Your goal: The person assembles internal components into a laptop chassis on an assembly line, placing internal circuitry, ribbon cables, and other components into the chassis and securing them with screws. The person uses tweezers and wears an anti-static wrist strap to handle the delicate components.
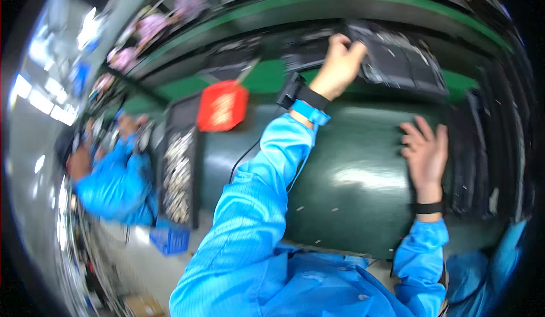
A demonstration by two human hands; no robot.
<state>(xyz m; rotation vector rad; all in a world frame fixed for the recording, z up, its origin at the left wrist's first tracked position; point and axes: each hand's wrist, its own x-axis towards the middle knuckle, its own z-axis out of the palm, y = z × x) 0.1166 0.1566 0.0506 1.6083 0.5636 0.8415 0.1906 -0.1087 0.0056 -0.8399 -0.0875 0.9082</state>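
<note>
My left hand [340, 67] reaches far forward to the shelf. Its thumb and fingers close on the left corner of a black tray [400, 61], which sits tilted on the shelf edge with small parts in it, too blurred to name. My right hand [424, 149] hovers palm up over the right side of the green worktable [352, 203], fingers spread, holding nothing. Black bands circle both wrists, and a small black box [289, 90] with a cable is at the left one.
A black tray of small pale parts [179, 175] and a red sign [222, 106] stand left. Upright black trays [482, 147] are stacked right. More trays line the green-edged shelves [318, 2]. A person in blue [116, 186] works at far left, above a blue basket [170, 240].
</note>
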